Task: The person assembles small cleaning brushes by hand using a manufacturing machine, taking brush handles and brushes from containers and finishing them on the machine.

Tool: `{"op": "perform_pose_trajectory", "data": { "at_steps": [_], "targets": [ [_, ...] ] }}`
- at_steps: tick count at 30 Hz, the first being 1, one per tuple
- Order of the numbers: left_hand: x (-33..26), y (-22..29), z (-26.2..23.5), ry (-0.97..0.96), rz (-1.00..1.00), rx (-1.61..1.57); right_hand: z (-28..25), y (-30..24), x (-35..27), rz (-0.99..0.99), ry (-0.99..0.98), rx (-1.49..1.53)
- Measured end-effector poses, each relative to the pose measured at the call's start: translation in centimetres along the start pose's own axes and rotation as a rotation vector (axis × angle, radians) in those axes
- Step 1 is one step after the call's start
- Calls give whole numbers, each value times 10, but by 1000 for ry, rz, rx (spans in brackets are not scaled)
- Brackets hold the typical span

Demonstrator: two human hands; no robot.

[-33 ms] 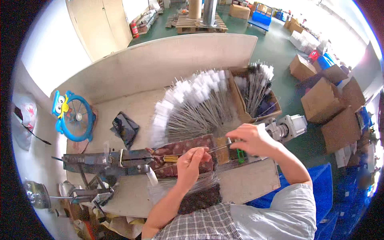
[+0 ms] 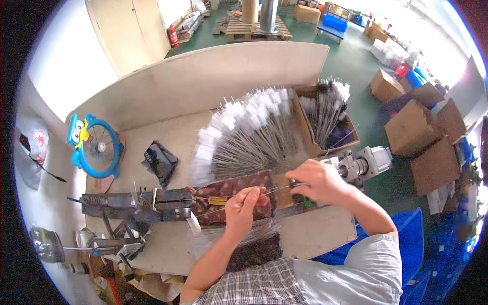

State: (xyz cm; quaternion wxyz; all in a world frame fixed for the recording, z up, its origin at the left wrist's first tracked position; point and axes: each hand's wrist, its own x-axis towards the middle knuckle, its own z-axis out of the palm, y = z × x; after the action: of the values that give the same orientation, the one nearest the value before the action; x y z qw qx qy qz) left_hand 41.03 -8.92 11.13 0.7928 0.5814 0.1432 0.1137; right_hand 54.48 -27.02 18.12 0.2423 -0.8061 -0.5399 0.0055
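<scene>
My left hand (image 2: 246, 206) is closed in a pinch on thin metal wires (image 2: 278, 188), above a dark red spotted cloth (image 2: 244, 184). The wires run from a metal fixture (image 2: 170, 204) on the left, past my left hand, toward the right. Around their right end my right hand (image 2: 321, 182) is curved, its thumb and forefinger apart, beside a silver motor-like device (image 2: 358, 163). Under its fingers a small green part (image 2: 308, 203) shows partly. Behind both hands spreads a large fan of white-tipped wire brushes (image 2: 249, 129).
A cardboard box (image 2: 311, 133) holding more wire brushes stands beside the fan. A black plastic bag (image 2: 160, 161) and a blue round fan (image 2: 99, 147) lie to the left. A raised board (image 2: 203, 76) borders the far side of the bench. Open cartons (image 2: 414, 127) stand at right.
My right hand has come slightly lower, and its thumb side now covers more of the green part. My left hand keeps its pinch on the wires. The view has shifted very slightly.
</scene>
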Motion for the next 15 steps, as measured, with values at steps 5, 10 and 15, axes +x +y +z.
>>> {"op": "perform_pose_trajectory", "data": {
  "at_steps": [5, 10, 15],
  "targets": [
    [-2, 11, -1, 24, 16, 80, 38, 4, 0, -208, 119, -257],
    [-27, 14, -22, 157, -27, 68, 44, -28, 56, -466, 90, 163],
    [-55, -10, -67, 348, -386, -431, 97, -62, 105, -425, 157, 339]
  ]
}}
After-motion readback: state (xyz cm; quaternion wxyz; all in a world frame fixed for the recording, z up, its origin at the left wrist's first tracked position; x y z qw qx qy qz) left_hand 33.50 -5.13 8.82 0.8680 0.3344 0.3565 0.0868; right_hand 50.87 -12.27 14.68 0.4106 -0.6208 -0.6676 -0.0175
